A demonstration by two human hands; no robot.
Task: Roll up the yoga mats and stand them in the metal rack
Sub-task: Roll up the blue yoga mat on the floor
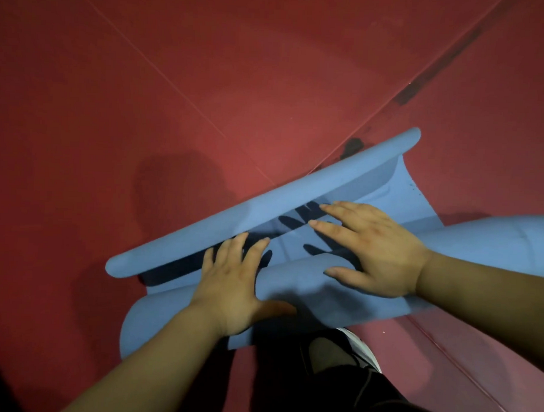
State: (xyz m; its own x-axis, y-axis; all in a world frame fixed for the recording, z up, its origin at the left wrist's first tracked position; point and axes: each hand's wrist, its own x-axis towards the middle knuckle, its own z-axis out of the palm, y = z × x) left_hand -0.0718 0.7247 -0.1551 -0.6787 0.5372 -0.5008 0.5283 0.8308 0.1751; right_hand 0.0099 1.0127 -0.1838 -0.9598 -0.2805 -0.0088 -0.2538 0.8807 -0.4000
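Under both flat hands [228, 284] [371, 252]: blue mat [296, 191].

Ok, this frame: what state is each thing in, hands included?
blue yoga mat: mostly rolled on the floor, a short stretch still flat, far end curled up.
left hand: open, fingers straight, pressing on the roll.
right hand: open, fingers spread, reaching over the roll toward the flat stretch.
red floor: flat, seams showing.
metal rack: not in view.

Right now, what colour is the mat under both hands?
Plain blue mat, lying on a red floor; head view.
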